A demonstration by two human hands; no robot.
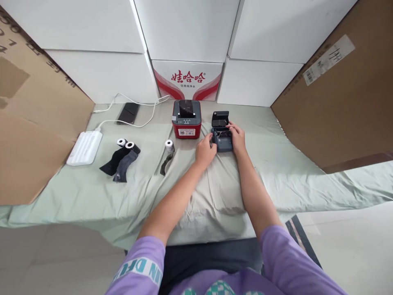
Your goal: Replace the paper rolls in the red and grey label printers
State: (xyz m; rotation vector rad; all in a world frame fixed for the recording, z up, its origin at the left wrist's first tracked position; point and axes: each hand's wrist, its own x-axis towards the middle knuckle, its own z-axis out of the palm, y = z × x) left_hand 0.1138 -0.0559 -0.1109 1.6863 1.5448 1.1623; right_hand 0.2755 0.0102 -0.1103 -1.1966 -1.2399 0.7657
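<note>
A small dark grey printer (pixel 221 138) with its lid flipped up sits on the pale green cloth (pixel 92 192). My left hand (pixel 205 150) grips its left side, fingers curled against the body. My right hand (pixel 237 137) rests on its right side, fingers reaching over into the open paper bay. Just left of it stands a red and black printer (pixel 186 119), lid closed. A white paper roll (pixel 169 146) with a dark strip trailing from it lies left of my left hand.
Two more paper rolls (pixel 125 144) with dark strips lie farther left, beside a white power strip (pixel 84 147). A black phone (pixel 128 112) on a white cable lies at the back. White boxes (pixel 187 78) and brown cardboard (pixel 344 98) wall the table.
</note>
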